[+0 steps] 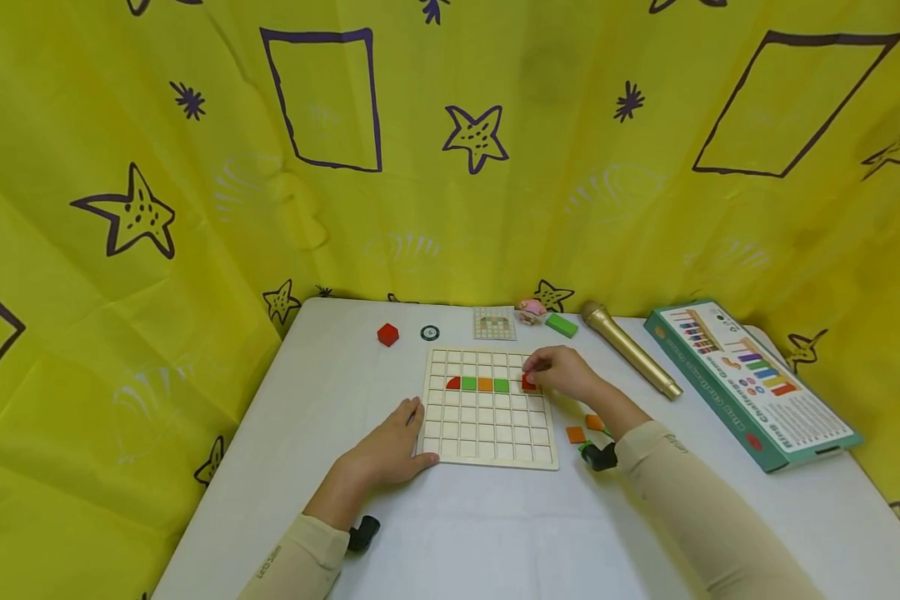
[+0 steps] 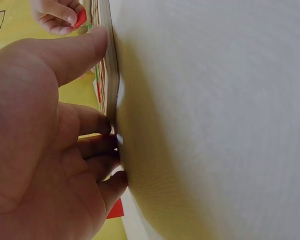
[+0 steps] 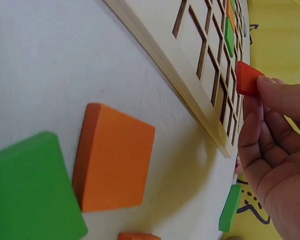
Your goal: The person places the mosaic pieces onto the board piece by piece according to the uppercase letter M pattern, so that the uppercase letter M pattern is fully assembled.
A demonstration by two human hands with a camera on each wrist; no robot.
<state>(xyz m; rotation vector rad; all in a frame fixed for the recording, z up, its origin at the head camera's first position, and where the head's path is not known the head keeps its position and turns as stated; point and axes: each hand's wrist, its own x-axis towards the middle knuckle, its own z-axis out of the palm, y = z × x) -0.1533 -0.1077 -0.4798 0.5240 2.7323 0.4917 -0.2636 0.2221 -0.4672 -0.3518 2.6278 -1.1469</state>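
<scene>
- So the right hand has the red tile pinched between thumb and fingertips, tipped up over the board; can't tell if its low edge touches.
- Left hand isn't gripping anything: thumb spread away from the fingers, resting along the board's edge, left of the pinch.
- My guess is painted wood: light, stiff, hard to break, maybe a bit slick. I'd pinch opposite edges near the top so the bottom stays free.
- Board looks like thin, rigid wood too, likely to slide if nudged, so a palm at its rim makes sense.
- Counts, left of the pinch, lined up on the board: one curved red piece, two green squares, one orange square.
- Nearer the body than the pinch, by the right wrist: two loose orange pieces, at least one loose green piece; the wrist gear hides some.
- Beyond the pinch: one green block, one pattern card, one round chip, one red block.
- Right of it: one gold microphone, one game box.
</scene>
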